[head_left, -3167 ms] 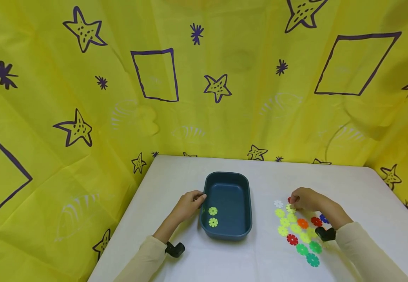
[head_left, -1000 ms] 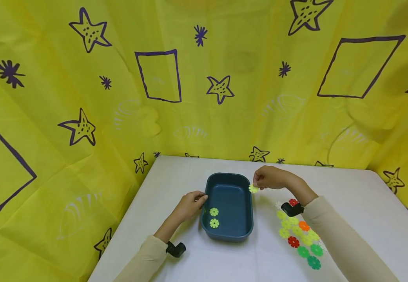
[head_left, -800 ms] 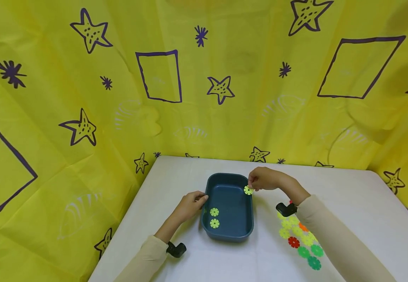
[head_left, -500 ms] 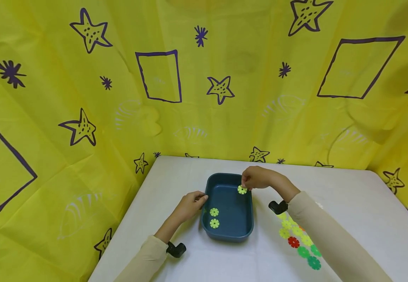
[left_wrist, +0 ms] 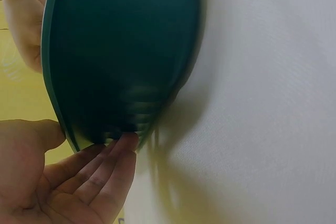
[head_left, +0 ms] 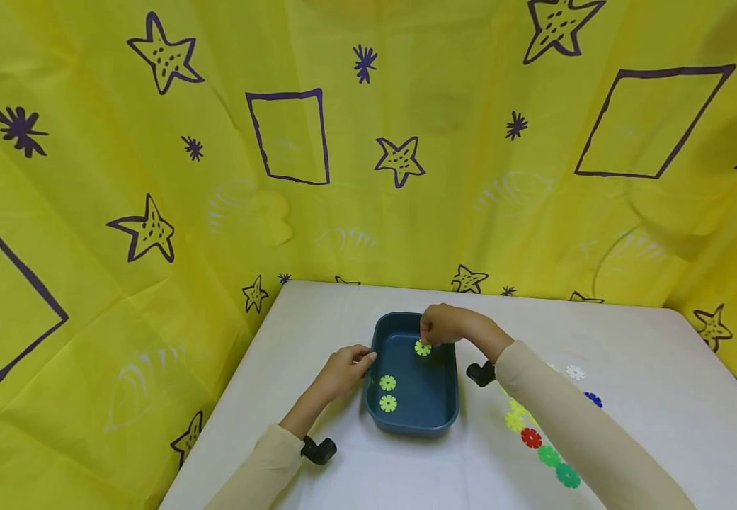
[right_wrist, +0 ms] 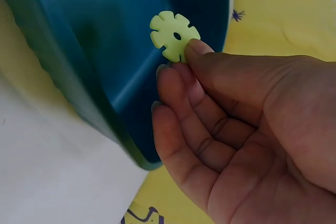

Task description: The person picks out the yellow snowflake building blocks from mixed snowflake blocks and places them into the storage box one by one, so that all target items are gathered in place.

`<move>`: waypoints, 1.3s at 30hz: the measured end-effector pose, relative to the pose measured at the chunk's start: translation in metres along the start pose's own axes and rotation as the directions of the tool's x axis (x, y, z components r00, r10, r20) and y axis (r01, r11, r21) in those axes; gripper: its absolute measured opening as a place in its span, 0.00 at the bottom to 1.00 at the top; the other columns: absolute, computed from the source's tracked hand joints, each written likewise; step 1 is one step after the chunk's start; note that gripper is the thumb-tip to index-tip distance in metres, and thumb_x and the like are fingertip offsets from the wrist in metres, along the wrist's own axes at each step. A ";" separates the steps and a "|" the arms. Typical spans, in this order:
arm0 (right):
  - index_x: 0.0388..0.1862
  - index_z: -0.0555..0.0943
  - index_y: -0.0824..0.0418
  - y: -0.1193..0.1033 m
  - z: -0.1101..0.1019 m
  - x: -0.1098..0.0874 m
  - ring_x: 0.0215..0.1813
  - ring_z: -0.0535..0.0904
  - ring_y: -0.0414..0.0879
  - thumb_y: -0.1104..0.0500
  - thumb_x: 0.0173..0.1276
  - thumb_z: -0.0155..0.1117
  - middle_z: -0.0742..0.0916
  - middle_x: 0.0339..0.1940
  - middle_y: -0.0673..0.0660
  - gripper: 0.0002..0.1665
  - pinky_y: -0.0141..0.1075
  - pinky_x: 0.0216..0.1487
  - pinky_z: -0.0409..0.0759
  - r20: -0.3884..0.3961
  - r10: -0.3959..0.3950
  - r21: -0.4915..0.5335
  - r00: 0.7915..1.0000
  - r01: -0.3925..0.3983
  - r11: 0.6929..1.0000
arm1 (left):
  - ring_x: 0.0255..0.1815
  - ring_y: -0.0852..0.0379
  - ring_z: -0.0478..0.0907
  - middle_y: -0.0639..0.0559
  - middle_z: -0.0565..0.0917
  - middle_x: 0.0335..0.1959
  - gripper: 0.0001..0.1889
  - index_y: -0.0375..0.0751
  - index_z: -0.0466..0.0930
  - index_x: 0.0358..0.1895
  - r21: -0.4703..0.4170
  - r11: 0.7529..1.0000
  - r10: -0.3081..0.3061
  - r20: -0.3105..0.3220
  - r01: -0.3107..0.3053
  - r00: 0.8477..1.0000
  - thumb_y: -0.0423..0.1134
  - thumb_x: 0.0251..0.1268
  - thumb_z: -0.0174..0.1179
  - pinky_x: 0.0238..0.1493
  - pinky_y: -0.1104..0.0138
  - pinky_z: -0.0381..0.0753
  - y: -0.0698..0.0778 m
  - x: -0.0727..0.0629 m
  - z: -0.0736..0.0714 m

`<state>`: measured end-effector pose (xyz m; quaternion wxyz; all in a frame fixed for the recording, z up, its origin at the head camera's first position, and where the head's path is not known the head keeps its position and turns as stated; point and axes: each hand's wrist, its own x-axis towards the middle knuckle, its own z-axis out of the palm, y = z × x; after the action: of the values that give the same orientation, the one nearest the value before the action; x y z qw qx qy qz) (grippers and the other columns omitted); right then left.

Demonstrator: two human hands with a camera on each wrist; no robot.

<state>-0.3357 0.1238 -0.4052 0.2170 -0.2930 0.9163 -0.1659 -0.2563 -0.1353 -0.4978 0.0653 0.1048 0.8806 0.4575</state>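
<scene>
The left hand (head_left: 343, 370) grips the near side wall of a smooth, dark teal rectangular bin (head_left: 410, 426) with rounded corners, its thumb at the rim. Well apart from it, the right hand (head_left: 448, 324) pinches a lime notched disc (right_wrist: 166, 27) between thumb and fingers: thin, flat and round, slotted round its edge, with a small oval-looking centre hole. That disc is over the bin's interior, just below the right hand. Two matching discs (head_left: 388, 403) lie inside the bin, close to the left hand. Below the right forearm and partly hidden by it, yellow discs (head_left: 515, 422), a red disc (head_left: 531, 438) and green discs (head_left: 568, 475) lie on the white, finely textured surface (head_left: 317, 304). Beyond both hands hangs a creased yellow sheet (head_left: 343, 212) printed with purple starfish.
</scene>
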 end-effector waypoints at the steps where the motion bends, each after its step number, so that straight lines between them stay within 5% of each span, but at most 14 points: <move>1: 0.33 0.87 0.61 -0.001 0.001 0.002 0.33 0.79 0.43 0.62 0.75 0.68 0.85 0.29 0.52 0.08 0.35 0.37 0.78 0.002 0.007 -0.005 1.000 -0.007 1.000 | 0.52 0.45 0.88 0.39 0.88 0.56 0.21 0.31 0.82 0.62 0.001 1.000 -0.001 0.000 0.001 1.000 0.46 0.84 0.55 0.53 0.55 0.89 0.000 0.000 0.000; 18: 0.34 0.87 0.59 -0.024 0.015 0.032 0.34 0.82 0.44 0.63 0.75 0.69 0.86 0.32 0.51 0.07 0.37 0.41 0.85 0.030 0.082 -0.137 0.996 -0.077 0.988 | 0.51 0.46 0.88 0.39 0.87 0.56 0.21 0.31 0.82 0.63 -0.003 1.000 -0.002 -0.001 0.002 1.000 0.46 0.84 0.55 0.53 0.54 0.89 -0.001 0.001 0.000; 39: 0.26 0.83 0.59 -0.039 0.034 0.056 0.28 0.75 0.42 0.59 0.76 0.69 0.85 0.24 0.50 0.15 0.36 0.35 0.72 0.061 0.137 -0.183 0.989 -0.123 0.975 | 0.51 0.47 0.88 0.39 0.87 0.56 0.21 0.32 0.82 0.63 -0.009 1.000 -0.001 0.004 0.001 1.000 0.47 0.84 0.55 0.53 0.55 0.89 -0.002 0.000 -0.001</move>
<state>-0.3421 0.0531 -0.4338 0.2336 -0.2566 0.9361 -0.0577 -0.2571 -0.1368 -0.4992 0.0675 0.1051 0.8784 0.4613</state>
